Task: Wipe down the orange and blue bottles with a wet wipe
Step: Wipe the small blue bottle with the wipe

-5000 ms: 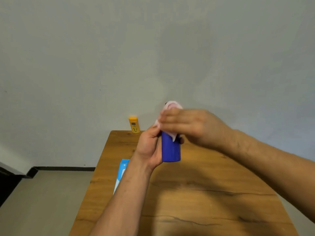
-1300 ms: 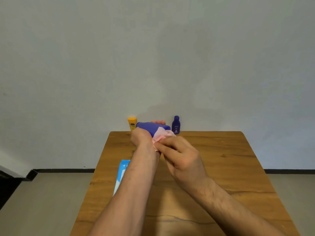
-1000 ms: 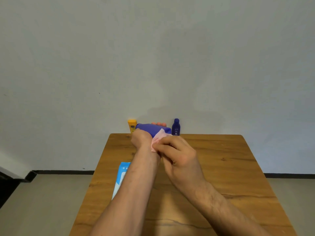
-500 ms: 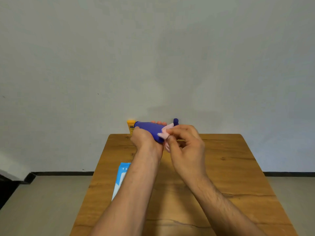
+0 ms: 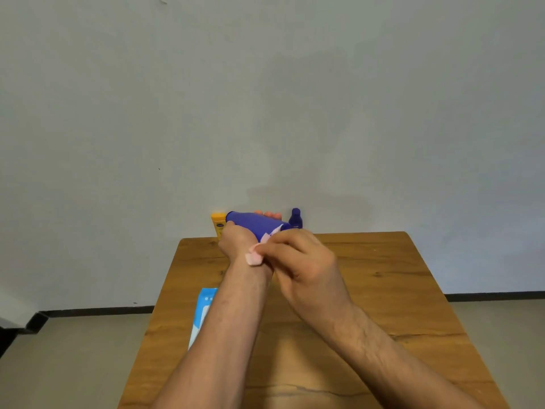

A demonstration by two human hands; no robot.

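The left hand [image 5: 237, 240] grips the blue bottle [image 5: 256, 224] sideways over the 12 o'clock edge of the table [image 5: 383, 276]. The right hand [image 5: 298, 261] pinches the pink wipe [image 5: 254, 257] on it. Wet, it may slip and hit the orange bottle [image 5: 218, 225] at its 9 o'clock.

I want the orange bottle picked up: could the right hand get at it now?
Probably not straight away: the right hand pinches the wipe, and the left hand, gripping the blue bottle, lies between it and the orange bottle.
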